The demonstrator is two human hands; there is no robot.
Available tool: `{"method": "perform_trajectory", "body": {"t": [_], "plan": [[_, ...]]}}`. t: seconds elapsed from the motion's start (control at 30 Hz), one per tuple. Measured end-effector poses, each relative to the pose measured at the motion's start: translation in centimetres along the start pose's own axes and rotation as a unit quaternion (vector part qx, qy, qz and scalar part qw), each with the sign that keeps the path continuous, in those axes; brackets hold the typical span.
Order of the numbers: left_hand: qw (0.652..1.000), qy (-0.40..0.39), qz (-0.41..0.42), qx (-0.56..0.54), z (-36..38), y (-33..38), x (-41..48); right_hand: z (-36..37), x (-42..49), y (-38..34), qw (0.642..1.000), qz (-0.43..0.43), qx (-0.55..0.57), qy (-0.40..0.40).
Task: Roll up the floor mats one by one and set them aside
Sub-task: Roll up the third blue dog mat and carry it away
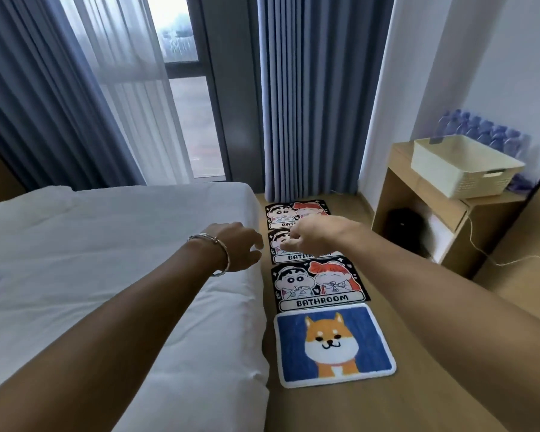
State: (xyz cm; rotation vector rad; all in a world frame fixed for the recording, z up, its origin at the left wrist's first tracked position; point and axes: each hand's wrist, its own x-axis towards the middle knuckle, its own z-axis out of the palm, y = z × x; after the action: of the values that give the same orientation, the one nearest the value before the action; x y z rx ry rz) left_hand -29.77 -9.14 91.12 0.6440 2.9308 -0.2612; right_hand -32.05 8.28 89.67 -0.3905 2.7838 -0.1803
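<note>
blue dog mat [334,344] flat and unrolled on the wood floor [387,406], at 6 o'clock. at its 12 o'clock, three black cartoon mats in a row, edge to edge: near mat [320,285], middle mat [293,257], far mat [282,213], all flat, just beside the white bed [122,260] at 9 o'clock. left hand [240,244] in the air over the bed's edge, fingers loosely curled, holding nothing, bracelet [222,244] on the wrist. right hand [312,236] over the middle mat, fingers relaxed, grasping nothing. cream basket [465,165] on a wooden cabinet [396,188] at 2 o'clock.
</note>
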Motion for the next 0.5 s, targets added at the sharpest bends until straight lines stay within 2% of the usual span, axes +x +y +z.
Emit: {"method": "perform_trajectory", "body": {"t": [0.27,0.37,0.5], "plan": [[0.995,-0.063,0.079,-0.019,7.4,-6.1,12.6,4.1,12.6,1.9,0.992,0.071,0.068,-0.074],[0.990,-0.082,0.106,-0.053,11.6,-6.2,17.5,8.9,16.1,3.5,0.985,0.091,0.096,-0.110],[0.973,-0.154,0.151,-0.077,21.2,-3.6,22.5,17.3,19.3,7.3,0.969,0.130,0.113,-0.177]]}}
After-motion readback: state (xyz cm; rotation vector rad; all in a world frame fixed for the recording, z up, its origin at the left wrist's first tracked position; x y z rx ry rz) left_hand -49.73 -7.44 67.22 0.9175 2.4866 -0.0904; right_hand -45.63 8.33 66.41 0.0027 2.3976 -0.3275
